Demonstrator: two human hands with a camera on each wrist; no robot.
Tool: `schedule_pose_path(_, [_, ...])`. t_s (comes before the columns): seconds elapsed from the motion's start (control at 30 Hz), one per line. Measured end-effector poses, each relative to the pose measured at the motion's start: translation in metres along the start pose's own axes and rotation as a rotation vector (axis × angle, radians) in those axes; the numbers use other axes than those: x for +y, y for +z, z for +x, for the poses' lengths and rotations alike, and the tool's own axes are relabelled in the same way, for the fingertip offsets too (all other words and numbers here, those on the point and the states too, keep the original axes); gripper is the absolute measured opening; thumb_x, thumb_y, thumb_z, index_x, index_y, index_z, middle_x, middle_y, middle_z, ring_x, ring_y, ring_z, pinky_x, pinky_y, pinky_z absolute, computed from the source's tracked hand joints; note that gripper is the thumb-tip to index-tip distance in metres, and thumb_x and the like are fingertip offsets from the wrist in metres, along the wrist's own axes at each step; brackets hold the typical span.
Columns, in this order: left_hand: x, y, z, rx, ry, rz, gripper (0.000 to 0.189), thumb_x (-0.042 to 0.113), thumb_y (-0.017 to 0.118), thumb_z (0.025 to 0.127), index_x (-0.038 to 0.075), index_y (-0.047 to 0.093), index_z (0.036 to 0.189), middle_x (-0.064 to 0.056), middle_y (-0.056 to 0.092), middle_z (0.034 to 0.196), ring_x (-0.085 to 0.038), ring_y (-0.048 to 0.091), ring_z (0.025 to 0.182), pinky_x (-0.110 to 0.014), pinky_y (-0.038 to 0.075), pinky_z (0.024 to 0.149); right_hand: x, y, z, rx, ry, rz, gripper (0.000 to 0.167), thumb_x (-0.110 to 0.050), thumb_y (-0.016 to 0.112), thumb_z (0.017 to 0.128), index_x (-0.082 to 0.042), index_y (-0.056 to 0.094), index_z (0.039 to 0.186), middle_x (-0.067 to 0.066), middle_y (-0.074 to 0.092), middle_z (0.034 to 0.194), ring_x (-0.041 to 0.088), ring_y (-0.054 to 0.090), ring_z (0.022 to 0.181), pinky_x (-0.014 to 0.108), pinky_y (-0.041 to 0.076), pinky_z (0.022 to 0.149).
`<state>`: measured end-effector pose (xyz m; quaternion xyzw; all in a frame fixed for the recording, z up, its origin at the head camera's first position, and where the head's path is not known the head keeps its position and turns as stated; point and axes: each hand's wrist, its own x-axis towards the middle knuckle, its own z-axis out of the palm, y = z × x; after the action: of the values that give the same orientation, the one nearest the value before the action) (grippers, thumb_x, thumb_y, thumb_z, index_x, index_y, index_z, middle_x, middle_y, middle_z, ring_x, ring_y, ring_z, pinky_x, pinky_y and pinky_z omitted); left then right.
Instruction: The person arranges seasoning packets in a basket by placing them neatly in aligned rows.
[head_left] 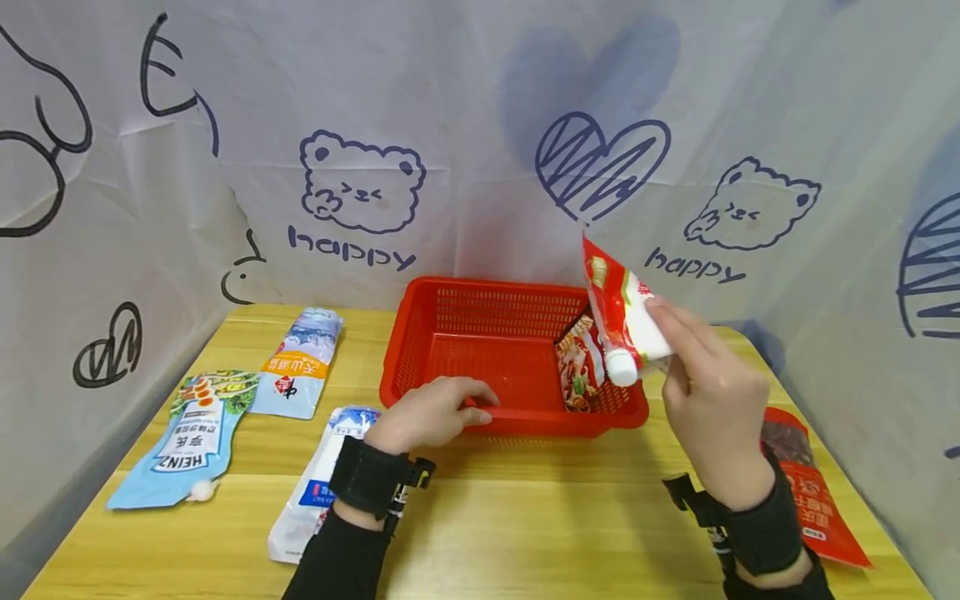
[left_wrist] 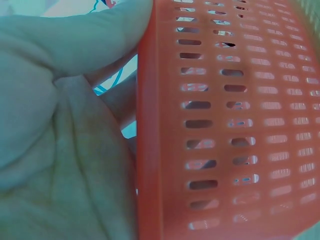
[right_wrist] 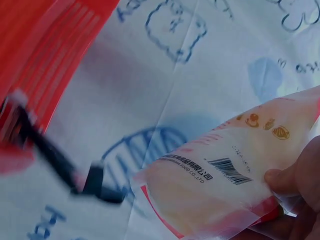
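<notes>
Holding the pouch (head_left: pixel 617 310) by its side, the right grip (head_left: pixel 708 387) pinches it between thumb and fingers above the right part of the red basket (head_left: pixel 495 285). Good handling here would mean a firm pinch on the soft film, the cap end levelled, and the near rim well cleared before any lowering. The patterned packet (head_left: pixel 579 375) inside the basket's right end could catch it, so the roomier left side looks kinder. The left grip (head_left: pixel 431 410) rests over the near rim, loosely relaxed, and should press lightly lest the basket tilt. The pouch is red and white, tapering to a pointed corner, its white cap (head_left: pixel 621 367) turned downward; the right wrist view shows a pale, printed back with a barcode (right_wrist: pixel 229 170).
</notes>
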<state>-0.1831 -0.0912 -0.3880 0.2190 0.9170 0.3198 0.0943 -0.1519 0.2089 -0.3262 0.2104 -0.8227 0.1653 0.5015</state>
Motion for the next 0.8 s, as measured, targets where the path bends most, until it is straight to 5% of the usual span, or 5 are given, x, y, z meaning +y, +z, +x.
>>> schedule_pose_path(0.3, [0.0, -0.006, -0.003, 0.069, 0.01, -0.07, 0.033, 0.029, 0.073, 0.099, 0.015, 0.069, 0.128, 0.001, 0.07, 0.116, -0.017, 0.063, 0.098, -0.036, 0.056, 0.084, -0.042, 0.034, -0.002, -0.081, -0.063, 0.113, 0.053, 0.012, 0.073, 0.086, -0.01, 0.071, 0.134, 0.011, 0.073, 0.127, 0.037, 0.075, 0.098, 0.039, 0.054, 0.053])
schedule_pose_path(0.47, [0.003, -0.019, -0.008, 0.273, 0.102, -0.299, 0.035, 0.023, 0.062, 0.105, 0.011, 0.058, 0.138, -0.005, 0.067, 0.129, -0.023, 0.066, 0.11, -0.043, 0.058, 0.094, -0.053, 0.053, -0.007, -0.127, -0.06, 0.149, 0.053, 0.007, 0.081, 0.084, -0.01, 0.072, 0.133, 0.012, 0.073, 0.127, 0.035, 0.076, 0.097, 0.042, 0.062, 0.068])
schedule_pose_path(0.6, [0.005, -0.027, -0.012, 0.419, 0.199, -0.516, 0.035, 0.023, 0.049, 0.111, 0.004, 0.053, 0.14, -0.015, 0.065, 0.131, -0.032, 0.068, 0.111, -0.049, 0.058, 0.094, -0.06, 0.065, -0.009, -0.142, -0.037, 0.17, 0.049, 0.001, 0.082, 0.085, -0.011, 0.073, 0.131, 0.011, 0.074, 0.125, 0.034, 0.076, 0.089, 0.034, 0.057, 0.056])
schedule_pose_path(0.7, [0.007, -0.029, -0.015, 0.395, 0.224, -0.659, 0.057, 0.047, 0.044, 0.11, 0.0, 0.05, 0.141, -0.021, 0.062, 0.129, -0.036, 0.067, 0.111, -0.05, 0.059, 0.09, -0.064, 0.072, -0.008, -0.145, -0.023, 0.179, 0.045, -0.004, 0.082, 0.087, -0.011, 0.073, 0.131, 0.011, 0.074, 0.125, 0.035, 0.076, 0.088, 0.032, 0.051, 0.049])
schedule_pose_path(0.8, [0.011, -0.03, -0.017, 0.29, 0.206, -0.759, 0.08, 0.068, 0.044, 0.102, 0.001, 0.044, 0.145, -0.021, 0.059, 0.131, -0.035, 0.064, 0.113, -0.047, 0.06, 0.089, -0.066, 0.079, -0.008, -0.15, -0.021, 0.165, 0.044, -0.006, 0.083, 0.087, -0.011, 0.074, 0.13, 0.011, 0.074, 0.124, 0.035, 0.076, 0.092, 0.034, 0.054, 0.051])
